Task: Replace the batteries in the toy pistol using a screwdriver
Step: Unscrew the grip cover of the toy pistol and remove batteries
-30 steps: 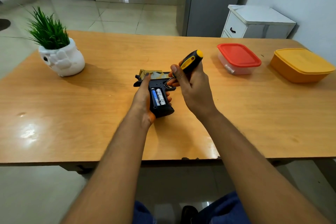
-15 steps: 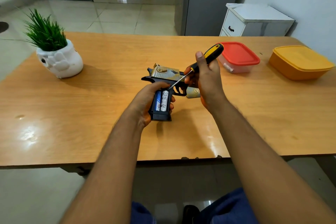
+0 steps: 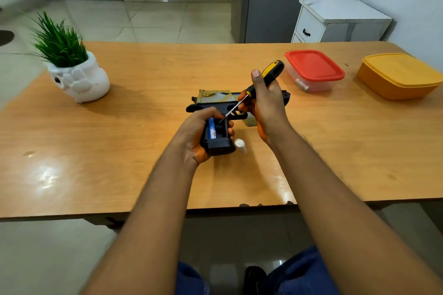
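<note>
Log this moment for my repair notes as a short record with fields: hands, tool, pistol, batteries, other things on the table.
left hand: holds the pistol by its handle, battery bay open and facing up
right hand: holds the screwdriver, tip down in the bay
batteries: blue battery in the bay, slot beside it looks empty; white battery, blurred, just right of the handle
table: plant pot far left; red-lidded box and yellow box far right
</note>
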